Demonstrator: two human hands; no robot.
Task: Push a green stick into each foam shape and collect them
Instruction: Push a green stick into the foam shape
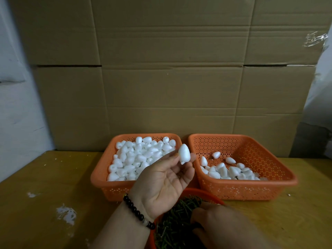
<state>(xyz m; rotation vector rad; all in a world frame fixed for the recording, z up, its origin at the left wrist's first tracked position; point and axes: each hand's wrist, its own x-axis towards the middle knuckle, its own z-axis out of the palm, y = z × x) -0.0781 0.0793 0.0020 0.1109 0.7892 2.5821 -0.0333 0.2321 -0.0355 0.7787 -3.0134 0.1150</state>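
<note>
Holding one white foam shape (183, 154) raised over the gap between two orange baskets, pinched at its sides between thumb and fingertips of the left hand (162, 184), palm turned up, other fingers loosely curled. Judged very light, stiff yet easily dented and crumbly; white crumbs on the tabletop (53, 203) bear this out. Best held as here, lightly by the broad flanks, flat base left free for the stick; squeezing hard likely to mark the surface.

Reaching with the right hand (218, 225) into the near red bowl (206, 193) of green sticks (179, 212), fingers (197, 215) curled down among them; whether one is already pinched cannot be told. Sticks judged thin, stiff and light, apt to tangle in the heap; best taken singly near one end.

Left basket (100, 178), heaped with plain shapes. Right basket (251, 187), holding a smaller lot at its near left, at least one showing a dark stub. Cardboard wall (161, 69) at the far side.
</note>
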